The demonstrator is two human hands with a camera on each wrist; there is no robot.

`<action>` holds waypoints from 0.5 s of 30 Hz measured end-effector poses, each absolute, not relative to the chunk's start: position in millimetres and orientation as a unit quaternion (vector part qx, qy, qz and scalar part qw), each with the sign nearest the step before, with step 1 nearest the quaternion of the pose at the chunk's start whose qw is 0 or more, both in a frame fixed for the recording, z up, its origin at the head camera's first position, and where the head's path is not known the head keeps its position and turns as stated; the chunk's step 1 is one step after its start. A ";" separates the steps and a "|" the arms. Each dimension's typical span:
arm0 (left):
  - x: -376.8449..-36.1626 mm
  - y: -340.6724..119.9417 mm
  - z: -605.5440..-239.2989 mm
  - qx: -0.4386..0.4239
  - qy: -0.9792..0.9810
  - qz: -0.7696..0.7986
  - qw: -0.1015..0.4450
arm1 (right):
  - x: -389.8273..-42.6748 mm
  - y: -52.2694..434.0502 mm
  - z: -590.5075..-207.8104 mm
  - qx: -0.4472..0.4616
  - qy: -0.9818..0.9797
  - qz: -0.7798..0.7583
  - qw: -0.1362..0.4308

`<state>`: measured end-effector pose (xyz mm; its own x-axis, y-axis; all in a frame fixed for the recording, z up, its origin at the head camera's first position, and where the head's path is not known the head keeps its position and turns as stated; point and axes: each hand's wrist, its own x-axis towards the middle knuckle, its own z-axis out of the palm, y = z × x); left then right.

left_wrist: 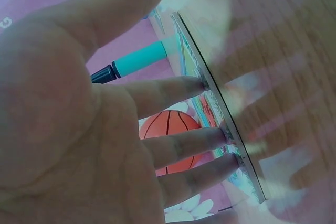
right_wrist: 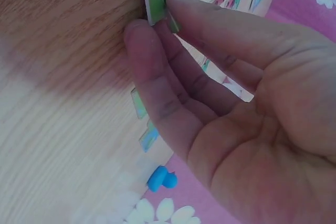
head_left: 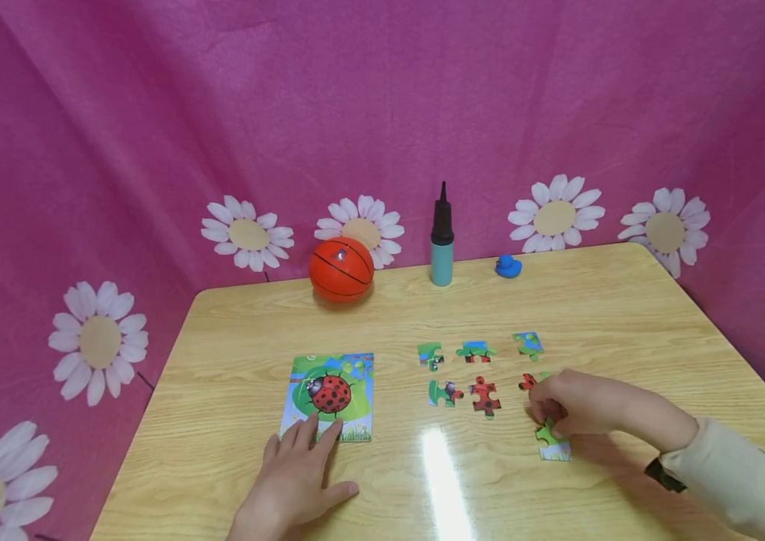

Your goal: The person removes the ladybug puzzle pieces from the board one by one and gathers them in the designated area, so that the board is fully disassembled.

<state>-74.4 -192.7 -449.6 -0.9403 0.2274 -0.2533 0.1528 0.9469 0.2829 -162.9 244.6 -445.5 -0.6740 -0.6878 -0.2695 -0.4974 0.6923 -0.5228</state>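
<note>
Your right hand (head_left: 575, 409) pinched the green puzzle piece (head_left: 550, 439) at 4 o'clock on the desk (head_left: 626, 308) | left hand (head_left: 297, 469) flat, fingertips pressing ladybug card (head_left: 331, 394) | piece looked thin, light, bendable: grip edges.

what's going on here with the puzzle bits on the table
A person sits at a wooden table with a ladybug puzzle. The left hand rests flat, fingertips on the near edge of the ladybug picture card. The right hand pinches a green puzzle piece lying on the table. Six more loose pieces lie in rows beyond it, none joined.
</note>
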 end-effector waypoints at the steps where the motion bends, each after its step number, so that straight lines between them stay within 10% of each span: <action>1: -74.6 -192.9 -449.9 0.097 0.976 0.130 0.142 | -162.7 243.0 -445.6 -0.334 0.894 -0.199 0.223; 15: -76.2 -193.1 -452.0 0.093 0.976 0.133 0.146 | -171.1 212.3 -434.6 -0.393 0.883 -0.186 0.179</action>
